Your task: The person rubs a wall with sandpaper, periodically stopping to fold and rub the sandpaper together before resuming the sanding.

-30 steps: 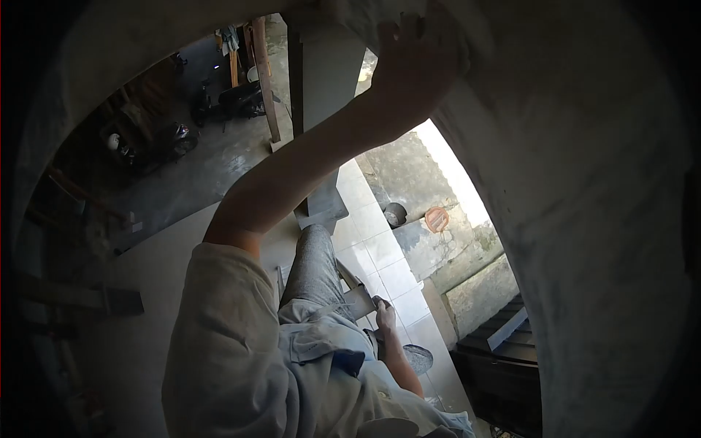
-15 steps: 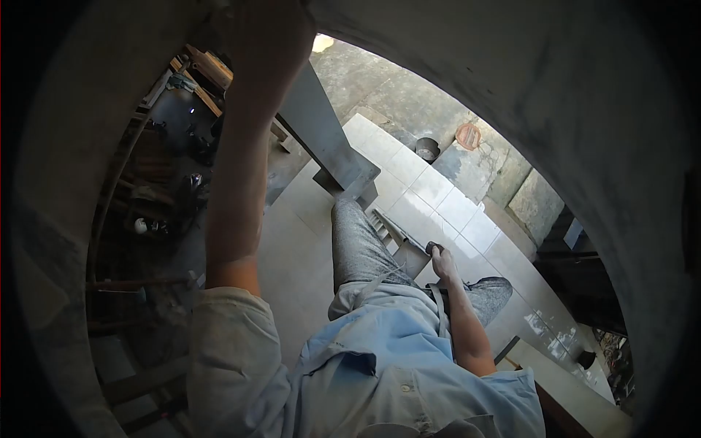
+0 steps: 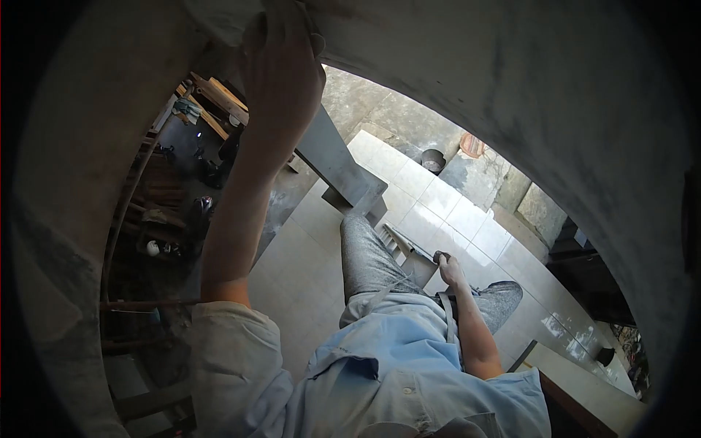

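Note:
High at the top of the head view is my left hand (image 3: 285,73), its fingers close together against the pale, smudged surface (image 3: 438,36) that arches overhead. What it holds, if anything, is too dark to make out. My right hand (image 3: 453,271) is low beside my knee, closed around a small dark object (image 3: 440,257). Just left of that hand lies a pale slatted item (image 3: 398,241), partly hidden by my leg. A long grey board (image 3: 332,157) slants down towards my knee.
Light floor tiles (image 3: 431,226) surround my legs. A dark round pot (image 3: 433,160) and a reddish round cover (image 3: 472,145) are farther off. Wooden pieces (image 3: 219,102) and dark clutter lie at the left. A pale board (image 3: 584,387) stands at the lower right.
My left hand shows lower in the view, with more of its fingers visible. The floor and objects have shifted slightly down and right. My right hand keeps its grip on the dark object.

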Demonstrator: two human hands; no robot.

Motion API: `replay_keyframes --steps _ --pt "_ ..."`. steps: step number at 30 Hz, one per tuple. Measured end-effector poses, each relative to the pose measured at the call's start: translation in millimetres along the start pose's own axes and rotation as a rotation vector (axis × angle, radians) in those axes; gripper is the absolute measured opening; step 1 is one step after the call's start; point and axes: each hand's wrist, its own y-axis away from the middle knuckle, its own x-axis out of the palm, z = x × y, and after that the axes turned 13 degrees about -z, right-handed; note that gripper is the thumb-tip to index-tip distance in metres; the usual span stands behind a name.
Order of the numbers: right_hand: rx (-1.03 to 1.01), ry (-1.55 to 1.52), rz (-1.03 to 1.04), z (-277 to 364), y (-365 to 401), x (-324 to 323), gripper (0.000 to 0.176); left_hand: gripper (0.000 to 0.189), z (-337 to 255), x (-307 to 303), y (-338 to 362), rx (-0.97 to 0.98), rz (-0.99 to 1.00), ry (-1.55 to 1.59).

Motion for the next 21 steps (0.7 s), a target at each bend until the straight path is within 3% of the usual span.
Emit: replay_keyframes --steps 2,3,7,10,14,15,18,21 --pt "-0.011 -0.045 0.041 0.9 -1.9 -2.9 0.039 0.057 11.1 2.4 0.6 0.078 -0.016 0.003" --pt "-0.009 -0.058 0.063 -1.9 1.7 -5.7 0.039 0.054 18.4 10.1 -9.3 0.057 -0.075 -0.093" --pt "0.019 0.027 0.049 10.1 6.7 -15.4 0.043 0.052 5.1 3.4 -10.8 -0.068 0.027 0.041" --pt "0.050 -0.009 0.080 24.8 13.0 -22.9 0.043 0.052 -10.2 -11.6 4.0 0.170 -0.060 0.020" --pt "0.032 -0.026 0.099 21.7 10.5 -22.6 0.039 0.047 31.3 30.2 -23.5 -0.087 0.017 0.015" --pt "0.021 -0.013 0.079 22.8 9.5 -23.2 0.039 0.048 17.5 28.6 -15.4 -0.074 -0.139 -0.024" --pt "0.001 0.007 0.048 21.6 12.0 -20.0 0.040 0.064 -9.4 3.0 8.1 0.118 -0.077 -0.070" --pt "-0.027 0.006 0.038 29.1 16.3 -21.4 0.040 0.067 13.9 9.2 -2.3 0.060 -0.006 -0.010"
